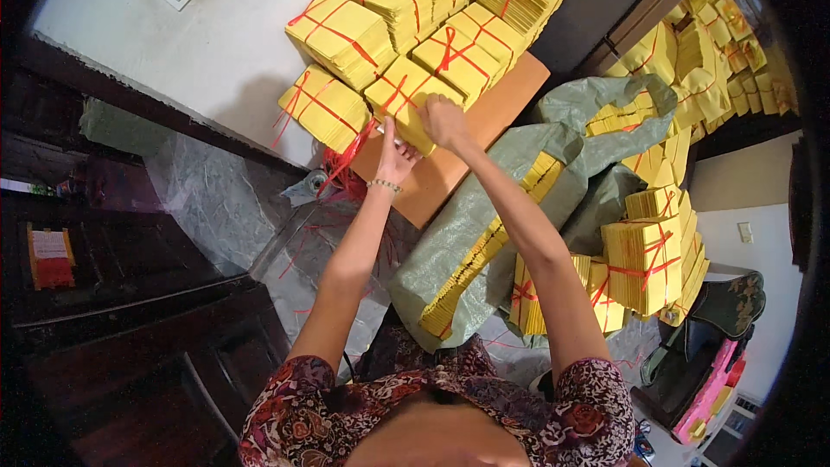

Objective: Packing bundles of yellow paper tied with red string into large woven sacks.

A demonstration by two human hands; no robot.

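A block-shaped bundle of yellow paper [402, 89], tied crosswise with red string, sits at the near side of the stacked bundles. My left hand [399, 156] is at its near lower side, thumb up against the face and fingers curled at the bottom edge. My right hand [444, 121] is closed at the bundle's right front edge, knuckles up; its fingertips are hidden. Left of it lies another tied bundle [324, 109], and right behind stands a bundle with a red bow [456, 59]. Loose red string [344, 166] hangs in a tangle beside my left wrist.
An orange-brown board [424, 188] carries the bundles. Green woven sacks [471, 233] filled with yellow paper lie to the right. More tied bundles [641, 264] are piled beyond them. A white wall [251, 26] and a dark wooden door [130, 363] are on the left.
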